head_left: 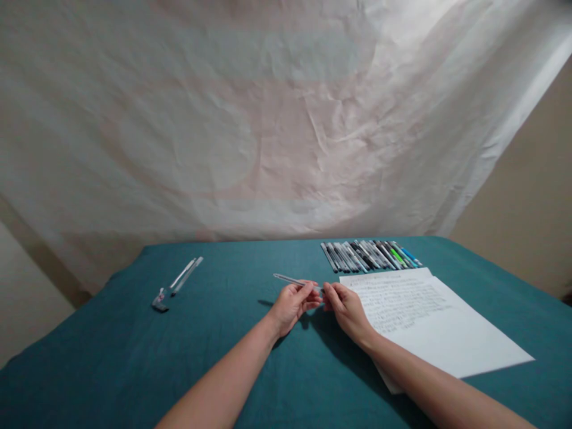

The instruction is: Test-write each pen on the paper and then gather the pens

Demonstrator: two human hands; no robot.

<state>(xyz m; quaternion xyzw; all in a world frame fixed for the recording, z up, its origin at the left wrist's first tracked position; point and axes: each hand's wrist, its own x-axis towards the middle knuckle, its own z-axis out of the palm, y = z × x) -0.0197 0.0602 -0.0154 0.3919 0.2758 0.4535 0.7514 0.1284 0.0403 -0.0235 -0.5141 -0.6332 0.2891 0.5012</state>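
Observation:
A slim transparent pen (286,278) is held above the middle of the table, its far end pointing left. My left hand (295,304) is closed round its barrel between thumb and fingers. At the pen's other end, my right hand (346,307) pinches a small dark part, with the fingertips of both hands almost touching. Whether that dark part is a cap or the pen's own tip is hidden by the fingers. Sheets of paper (456,342) with handwritten lines lie beside and partly under my right forearm.
A row of several pens and markers (370,256) lies at the back right, above the paper. On the left are two pens (186,276) and a small clear and dark object (159,301). A teal cloth (111,357) covers the table; a pale sheet (277,119) hangs behind.

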